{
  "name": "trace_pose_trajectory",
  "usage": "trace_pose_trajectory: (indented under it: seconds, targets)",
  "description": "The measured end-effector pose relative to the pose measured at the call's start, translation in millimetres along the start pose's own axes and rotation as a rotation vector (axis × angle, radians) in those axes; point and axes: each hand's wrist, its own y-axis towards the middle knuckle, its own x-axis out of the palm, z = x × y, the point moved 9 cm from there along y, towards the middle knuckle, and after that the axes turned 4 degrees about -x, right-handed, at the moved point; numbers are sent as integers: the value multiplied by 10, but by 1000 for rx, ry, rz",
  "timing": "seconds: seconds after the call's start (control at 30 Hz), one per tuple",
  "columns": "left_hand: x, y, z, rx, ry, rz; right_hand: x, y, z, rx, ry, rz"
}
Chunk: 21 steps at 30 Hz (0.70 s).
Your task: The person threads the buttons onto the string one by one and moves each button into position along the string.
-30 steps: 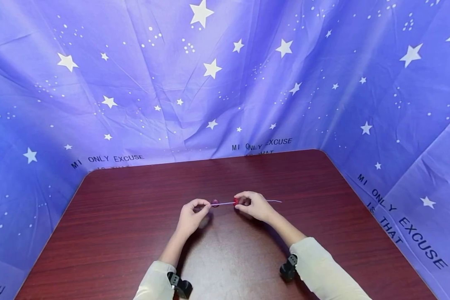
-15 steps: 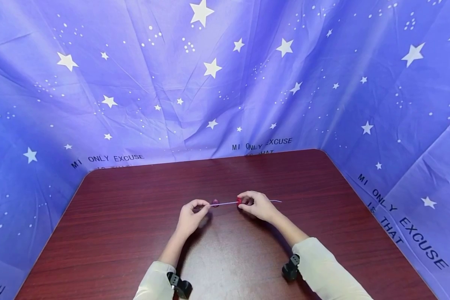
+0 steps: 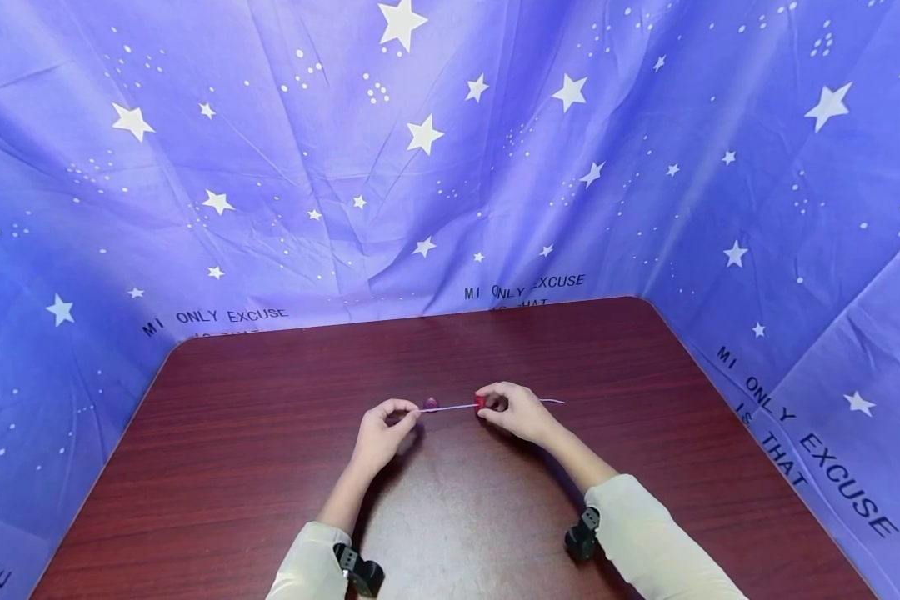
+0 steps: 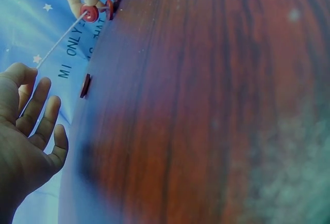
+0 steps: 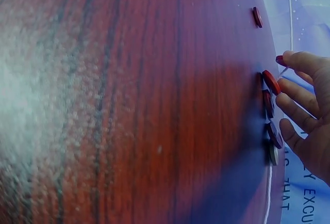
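Observation:
A thin pale string [image 3: 453, 407] runs taut between the two hands. My left hand [image 3: 381, 433] pinches one end of it between thumb and fingertip. Further along, my right hand [image 3: 520, 413] pinches a round red button [image 4: 89, 13] through which the string passes. Below those fingers in the right wrist view, another red button [image 5: 270, 82] and several darker ones, with a whitish one [image 5: 274, 153] lowest, sit along the string in a row. Its loose tail [image 3: 552, 402] trails out to the right. One dark red button [image 3: 431, 405] lies apart on the table between the hands.
The dark reddish wooden table [image 3: 270, 467] reaches back to a purple-blue curtain [image 3: 450, 167] printed with stars and lettering. Black wrist cameras [image 3: 360, 572] are strapped to both pale sleeves [image 3: 656, 533].
My right hand has slid slightly to the right with the red button, so more string shows between the hands. My left hand stays in place, still pinching the string's end.

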Motion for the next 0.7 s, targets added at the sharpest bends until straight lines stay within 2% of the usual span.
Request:
trace_pose_trajectory:
  seconds: [0.3, 0.7]
  targets:
    - [17, 16, -72, -61, -13, 8, 33, 29, -9, -22, -29, -2]
    - [20, -9, -44, -53, -11, -11, 65, 24, -22, -31, -56, 4]
